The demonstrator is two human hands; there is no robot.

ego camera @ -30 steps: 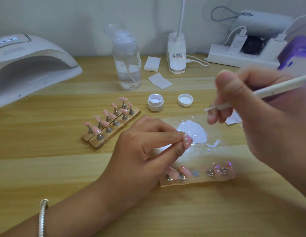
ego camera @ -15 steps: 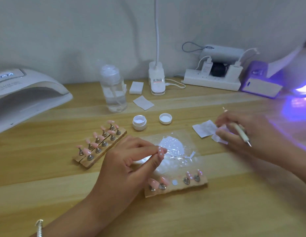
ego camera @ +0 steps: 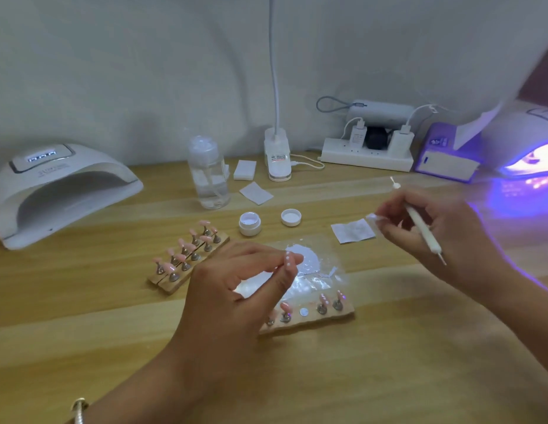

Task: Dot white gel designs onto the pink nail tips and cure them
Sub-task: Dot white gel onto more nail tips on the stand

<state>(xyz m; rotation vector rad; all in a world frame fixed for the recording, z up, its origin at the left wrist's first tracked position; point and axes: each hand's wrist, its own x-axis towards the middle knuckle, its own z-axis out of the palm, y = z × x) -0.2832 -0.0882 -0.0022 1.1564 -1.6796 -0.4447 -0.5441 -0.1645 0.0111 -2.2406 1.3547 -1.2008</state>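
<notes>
While the left hand [ego camera: 236,289] is pinching a white-dotted pink nail tip [ego camera: 288,261] between thumb and forefinger above the foil palette [ego camera: 324,270], the right hand [ego camera: 434,234] is curling its fingers round a dotting pen [ego camera: 422,231], its lower point aiming down. Other tips are sitting on the near wooden holder [ego camera: 309,322]. The open gel jar [ego camera: 249,223] is standing beyond the foil, and a curing lamp [ego camera: 535,160] is glowing purple at far right.
</notes>
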